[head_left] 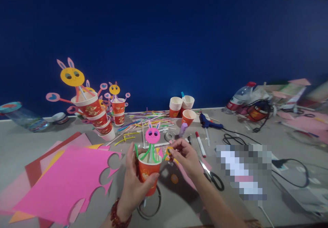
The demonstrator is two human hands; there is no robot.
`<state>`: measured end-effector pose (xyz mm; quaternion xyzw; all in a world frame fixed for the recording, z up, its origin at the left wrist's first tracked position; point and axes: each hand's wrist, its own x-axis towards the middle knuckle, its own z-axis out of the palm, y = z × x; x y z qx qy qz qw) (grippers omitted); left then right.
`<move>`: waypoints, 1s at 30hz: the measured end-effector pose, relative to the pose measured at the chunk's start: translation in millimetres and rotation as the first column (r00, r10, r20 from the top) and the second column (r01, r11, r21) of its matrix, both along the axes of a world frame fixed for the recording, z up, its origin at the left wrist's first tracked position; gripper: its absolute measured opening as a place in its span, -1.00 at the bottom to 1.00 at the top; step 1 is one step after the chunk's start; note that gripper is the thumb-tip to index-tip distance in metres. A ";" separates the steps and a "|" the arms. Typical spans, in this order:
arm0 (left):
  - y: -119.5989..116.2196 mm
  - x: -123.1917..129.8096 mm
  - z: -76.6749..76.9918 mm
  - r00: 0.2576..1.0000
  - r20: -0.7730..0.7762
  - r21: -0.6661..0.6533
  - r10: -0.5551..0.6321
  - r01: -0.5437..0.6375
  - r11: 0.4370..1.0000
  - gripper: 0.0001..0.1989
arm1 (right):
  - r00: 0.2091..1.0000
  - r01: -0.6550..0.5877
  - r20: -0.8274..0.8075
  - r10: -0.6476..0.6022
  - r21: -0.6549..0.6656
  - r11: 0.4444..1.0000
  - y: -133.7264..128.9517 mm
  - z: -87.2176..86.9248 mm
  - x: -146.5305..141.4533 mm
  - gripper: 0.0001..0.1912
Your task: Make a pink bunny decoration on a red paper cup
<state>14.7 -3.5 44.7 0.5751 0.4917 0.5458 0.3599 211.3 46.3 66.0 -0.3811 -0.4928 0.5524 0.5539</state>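
My left hand [135, 180] is wrapped round a red paper cup [147, 170], holding it upright above the table. From the cup rise green stems and a pink paper bunny face [152, 135] with two ears. My right hand [186, 156] pinches a small yellow paper circle [169, 150] at the end of a green stem on the cup's right side. Another small orange paper circle [174, 178] lies on the table below my right hand. Black-handled scissors [216, 180] rest right of my right wrist.
Pink paper sheets [64, 180] with round cutouts spread at left. Stacked cups with a yellow bunny face [72, 77] stand behind them. Farther back lie colourful sticks [143, 122], cup stacks [176, 105] and a blue glue gun [208, 122] with a black cord. A bottle [239, 98] sits at right.
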 end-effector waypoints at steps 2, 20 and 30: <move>-0.5 0.1 0.4 1.000 0.000 -0.002 0.003 -0.003 1.000 -0.01 | 1.000 0.003 0.000 -0.003 -0.006 1.000 -0.5 -0.3 -1.2 -0.76; -2.0 1.5 3.9 1.000 -0.028 0.008 0.013 -0.013 1.000 -0.01 | 0.999 -0.001 -0.054 -0.001 -0.030 1.000 -0.8 -6.0 -6.4 -0.71; -1.1 1.5 3.1 0.999 -0.044 0.028 0.004 -0.003 1.000 0.00 | 0.999 0.012 0.036 -0.012 -0.001 1.000 -1.9 0.4 -3.6 -0.66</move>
